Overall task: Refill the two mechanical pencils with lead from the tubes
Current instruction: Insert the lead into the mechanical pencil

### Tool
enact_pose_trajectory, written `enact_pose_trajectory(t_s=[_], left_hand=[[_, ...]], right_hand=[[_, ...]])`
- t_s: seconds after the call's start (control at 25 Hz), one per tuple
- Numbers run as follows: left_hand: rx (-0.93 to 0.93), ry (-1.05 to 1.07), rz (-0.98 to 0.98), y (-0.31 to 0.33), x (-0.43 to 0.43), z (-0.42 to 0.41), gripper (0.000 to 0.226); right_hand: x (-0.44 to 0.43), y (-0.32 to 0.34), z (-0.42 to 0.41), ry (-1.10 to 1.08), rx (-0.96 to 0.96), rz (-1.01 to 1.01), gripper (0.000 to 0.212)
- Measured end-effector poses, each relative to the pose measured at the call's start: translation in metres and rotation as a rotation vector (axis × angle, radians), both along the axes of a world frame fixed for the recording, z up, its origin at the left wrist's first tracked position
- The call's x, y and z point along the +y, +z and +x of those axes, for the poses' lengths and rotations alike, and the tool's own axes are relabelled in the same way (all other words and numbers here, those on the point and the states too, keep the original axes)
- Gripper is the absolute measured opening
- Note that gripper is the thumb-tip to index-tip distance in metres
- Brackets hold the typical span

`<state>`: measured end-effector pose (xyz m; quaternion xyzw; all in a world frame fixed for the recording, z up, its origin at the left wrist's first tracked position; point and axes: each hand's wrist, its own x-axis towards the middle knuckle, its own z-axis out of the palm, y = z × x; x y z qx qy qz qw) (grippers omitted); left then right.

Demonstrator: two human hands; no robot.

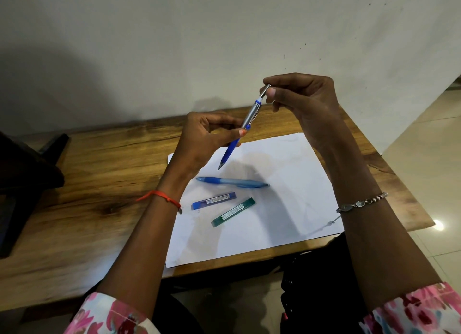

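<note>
A silver and blue mechanical pencil (250, 114) is held tilted above the table, tip pointing down and left. My left hand (207, 136) grips its barrel near the blue grip. My right hand (301, 99) pinches the metal cap at its upper end. A second, translucent blue pencil (234, 182) lies flat on the white paper sheet (287, 184). Below it lie a blue lead tube (214, 200) and a green lead tube (233, 212), both on the paper and both apart from my hands.
The paper rests on a wooden table (99, 164) against a pale wall. A dark object (27, 174) stands at the table's left end. The table's right edge drops to a tiled floor (429, 174).
</note>
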<state>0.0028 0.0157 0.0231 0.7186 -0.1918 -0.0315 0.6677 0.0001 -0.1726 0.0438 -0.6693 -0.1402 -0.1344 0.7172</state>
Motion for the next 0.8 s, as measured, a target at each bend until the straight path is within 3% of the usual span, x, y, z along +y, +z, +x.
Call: enact_pose_trajectory(t_s=[0.8], left_hand=[[0.017, 0.001, -0.015, -0.002, -0.0013, 0.0008, 0.027]], right_hand=[[0.0042, 0.0012, -0.0009, -0.031, -0.049, -0.125, 0.022]])
